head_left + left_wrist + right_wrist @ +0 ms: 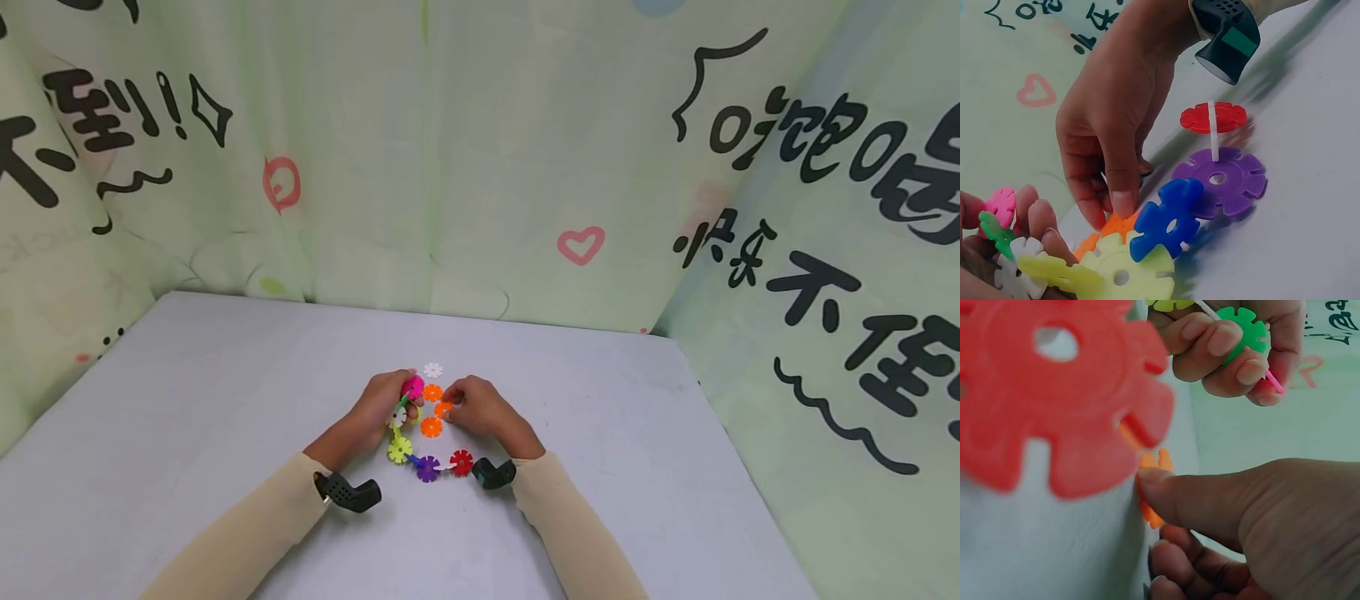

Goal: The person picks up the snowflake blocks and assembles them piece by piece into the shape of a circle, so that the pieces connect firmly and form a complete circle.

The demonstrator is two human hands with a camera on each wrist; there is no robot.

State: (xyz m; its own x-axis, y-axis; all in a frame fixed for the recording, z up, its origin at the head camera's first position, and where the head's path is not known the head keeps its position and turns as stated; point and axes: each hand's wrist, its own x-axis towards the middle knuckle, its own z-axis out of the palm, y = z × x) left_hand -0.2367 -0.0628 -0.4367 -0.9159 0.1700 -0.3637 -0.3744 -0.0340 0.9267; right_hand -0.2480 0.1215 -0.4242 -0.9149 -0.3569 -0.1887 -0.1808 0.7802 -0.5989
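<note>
My left hand (377,408) grips one end of a chain of interlocking plastic snowflake discs, around its pink disc (413,387), green disc (1245,336) and white disc (1021,269). From there the chain curves toward me through a yellow disc (400,450), a blue disc (1166,220), a purple disc (428,469) and another white one to a red disc (461,463). My right hand (483,408) pinches an orange disc (1156,462) at the table, its thumb on the disc; the other fingertips are partly hidden. Two more orange discs (431,427) lie beside it.
A loose white disc (432,371) lies just beyond the orange ones. All of this is on a white-covered table (247,383). Printed curtains (480,167) hang behind the table and along its sides. Each wrist wears a black camera (351,492).
</note>
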